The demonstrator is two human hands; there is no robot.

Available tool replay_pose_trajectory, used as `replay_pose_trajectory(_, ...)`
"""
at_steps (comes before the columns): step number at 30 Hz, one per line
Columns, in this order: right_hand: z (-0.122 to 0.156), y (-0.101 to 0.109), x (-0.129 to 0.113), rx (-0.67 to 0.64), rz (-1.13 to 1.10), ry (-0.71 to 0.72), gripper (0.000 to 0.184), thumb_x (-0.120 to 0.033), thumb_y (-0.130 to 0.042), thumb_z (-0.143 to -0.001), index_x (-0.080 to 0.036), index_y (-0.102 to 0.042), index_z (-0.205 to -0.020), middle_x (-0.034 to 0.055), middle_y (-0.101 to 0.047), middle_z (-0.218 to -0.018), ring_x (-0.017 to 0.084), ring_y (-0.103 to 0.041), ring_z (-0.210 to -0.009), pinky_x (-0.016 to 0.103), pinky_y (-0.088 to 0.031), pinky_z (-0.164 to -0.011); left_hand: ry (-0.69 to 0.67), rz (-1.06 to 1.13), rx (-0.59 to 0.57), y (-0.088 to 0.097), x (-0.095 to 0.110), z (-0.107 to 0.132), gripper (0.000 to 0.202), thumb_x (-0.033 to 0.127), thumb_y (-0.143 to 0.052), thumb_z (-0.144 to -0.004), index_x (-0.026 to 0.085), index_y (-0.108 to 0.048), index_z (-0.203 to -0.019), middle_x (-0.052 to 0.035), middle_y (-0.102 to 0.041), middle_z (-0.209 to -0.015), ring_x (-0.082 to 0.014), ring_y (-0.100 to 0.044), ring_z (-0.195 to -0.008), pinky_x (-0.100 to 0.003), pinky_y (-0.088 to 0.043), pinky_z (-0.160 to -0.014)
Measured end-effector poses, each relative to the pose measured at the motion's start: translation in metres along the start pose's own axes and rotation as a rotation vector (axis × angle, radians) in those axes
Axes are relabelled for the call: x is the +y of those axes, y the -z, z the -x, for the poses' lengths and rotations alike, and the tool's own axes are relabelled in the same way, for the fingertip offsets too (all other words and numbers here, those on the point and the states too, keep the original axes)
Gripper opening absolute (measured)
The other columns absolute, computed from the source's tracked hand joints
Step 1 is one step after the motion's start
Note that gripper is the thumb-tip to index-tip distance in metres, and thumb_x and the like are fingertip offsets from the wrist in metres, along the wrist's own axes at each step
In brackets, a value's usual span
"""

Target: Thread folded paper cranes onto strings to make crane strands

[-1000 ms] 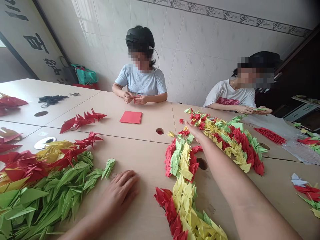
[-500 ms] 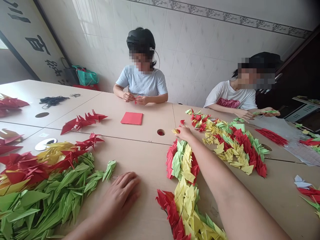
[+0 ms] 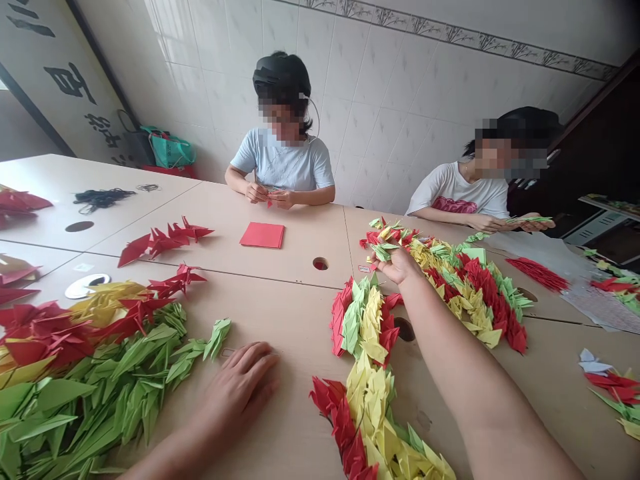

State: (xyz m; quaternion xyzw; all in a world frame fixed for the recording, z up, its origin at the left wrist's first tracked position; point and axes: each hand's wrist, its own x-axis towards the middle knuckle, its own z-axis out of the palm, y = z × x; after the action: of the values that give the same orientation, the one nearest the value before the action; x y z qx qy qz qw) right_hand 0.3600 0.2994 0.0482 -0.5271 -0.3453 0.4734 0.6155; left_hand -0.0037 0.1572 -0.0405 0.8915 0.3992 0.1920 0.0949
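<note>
My right hand (image 3: pixel 399 265) reaches far across the table and is closed on a green paper crane (image 3: pixel 384 251) at the near end of a long chain of red, yellow and green folded cranes (image 3: pixel 470 287). A second crane chain (image 3: pixel 367 373) runs from under my right forearm toward me. My left hand (image 3: pixel 239 387) lies flat on the tabletop with fingers spread, holding nothing, just right of a heap of green, red and yellow cranes (image 3: pixel 95 373).
Two people sit across the table folding paper. A stack of red paper squares (image 3: pixel 263 235) lies before one of them. A red crane string (image 3: pixel 160 241) lies at mid left. Round cable holes (image 3: pixel 320 263) dot the tabletop. Loose cranes (image 3: pixel 607 383) lie at right.
My right hand moved from the yellow crane near the cable hole to the right and closed on a green crane at the chain's end. My left hand stayed flat.
</note>
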Motion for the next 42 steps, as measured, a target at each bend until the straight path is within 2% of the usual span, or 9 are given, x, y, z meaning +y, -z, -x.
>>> replay_pose_trajectory(3,0.041,-0.018,-0.011,-0.123,-0.085,-0.053,0.015,-0.019,-0.065,-0.07,-0.028,-0.059,-0.08,-0.0064,-0.057,-0.071,0.009,-0.056,-0.065,0.021,-0.048,-0.056,0.003,0.006,0.005,0.001,0.001,-0.001,0.029,0.036,-0.05,-0.086,0.025,-0.057,-0.112,-0.007,-0.058,-0.117,-0.0237,-0.054,-0.109,-0.036,-0.047,-0.09)
replay_pose_trajectory(7,0.106,-0.039,-0.022,-0.445,-0.314,-0.182,0.021,-0.021,-0.07,-0.067,-0.032,-0.062,-0.083,-0.0071,-0.061,-0.079,0.011,-0.057,-0.073,0.021,-0.045,-0.055,-0.005,0.014,0.011,0.003,0.004,-0.002,0.029,0.034,-0.048,-0.087,0.024,-0.056,-0.112,-0.0085,-0.058,-0.116,-0.0233,-0.054,-0.108,-0.036,-0.047,-0.09)
replay_pose_trajectory(11,0.152,-0.05,-0.028,-0.505,-0.399,-0.214,0.026,-0.027,-0.075,-0.063,-0.035,-0.063,-0.085,-0.0066,-0.06,-0.078,0.011,-0.053,-0.066,0.023,-0.041,-0.053,-0.011,0.023,0.007,0.005,0.005,-0.002,0.028,0.032,-0.046,-0.088,0.023,-0.055,-0.113,-0.0099,-0.058,-0.116,-0.024,-0.054,-0.108,-0.038,-0.047,-0.089)
replay_pose_trajectory(19,0.182,-0.057,-0.03,-0.568,-0.418,-0.29,0.034,-0.028,-0.079,-0.061,-0.034,-0.064,-0.091,-0.0039,-0.055,-0.068,0.011,-0.044,-0.06,0.025,-0.037,-0.052,0.0,0.057,-0.017,0.007,0.007,-0.004,0.028,0.033,-0.045,-0.088,0.023,-0.055,-0.113,-0.01,-0.057,-0.115,-0.0236,-0.053,-0.108,-0.037,-0.047,-0.089)
replay_pose_trajectory(24,0.19,-0.059,-0.034,-0.627,-0.339,-0.246,0.034,-0.035,-0.075,-0.066,-0.034,-0.064,-0.098,-0.0005,-0.059,-0.077,0.013,-0.045,-0.06,0.028,-0.036,-0.053,-0.003,0.053,-0.009,0.008,0.008,-0.004,0.028,0.032,-0.045,-0.088,0.023,-0.056,-0.112,-0.0096,-0.058,-0.115,-0.0238,-0.054,-0.107,-0.037,-0.046,-0.089)
replay_pose_trajectory(31,0.19,-0.051,-0.022,-0.541,-0.42,-0.279,0.02,-0.027,-0.077,-0.065,-0.032,-0.066,-0.082,-0.0031,-0.057,-0.073,0.011,-0.044,-0.063,0.024,-0.034,-0.053,-0.002,0.049,-0.031,0.007,0.007,-0.004,0.028,0.033,-0.043,-0.089,0.023,-0.054,-0.113,-0.0094,-0.056,-0.117,-0.0231,-0.052,-0.108,-0.036,-0.045,-0.089)
replay_pose_trajectory(35,0.197,-0.041,-0.005,-0.473,-0.44,-0.356,0.024,-0.024,-0.077,-0.065,-0.03,-0.066,-0.086,-0.0033,-0.058,-0.076,0.01,-0.045,-0.064,0.024,-0.038,-0.056,-0.005,0.044,-0.035,0.007,0.005,-0.005,0.028,0.034,-0.044,-0.089,0.022,-0.055,-0.112,-0.0094,-0.056,-0.116,-0.0233,-0.053,-0.107,-0.036,-0.045,-0.088)
replay_pose_trajectory(38,0.209,-0.028,0.005,-0.398,-0.471,-0.391,0.027,-0.023,-0.076,-0.067,-0.031,-0.066,-0.09,-0.004,-0.059,-0.078,0.01,-0.046,-0.064,0.024,-0.039,-0.057,-0.023,0.042,-0.016,0.006,0.003,-0.005,0.028,0.034,-0.045,-0.088,0.023,-0.055,-0.112,-0.0089,-0.057,-0.116,-0.023,-0.053,-0.106,-0.036,-0.045,-0.088)
replay_pose_trajectory(42,0.226,0.002,0.01,-0.218,-0.514,-0.377,0.035,-0.02,-0.077,-0.063,-0.034,-0.065,-0.094,-0.0028,-0.063,-0.091,0.013,-0.053,-0.078,0.023,-0.042,-0.058,-0.049,0.03,-0.006,0.004,-0.001,-0.007,0.028,0.035,-0.045,-0.088,0.022,-0.055,-0.11,-0.0089,-0.057,-0.115,-0.0233,-0.054,-0.105,-0.036,-0.045,-0.088)
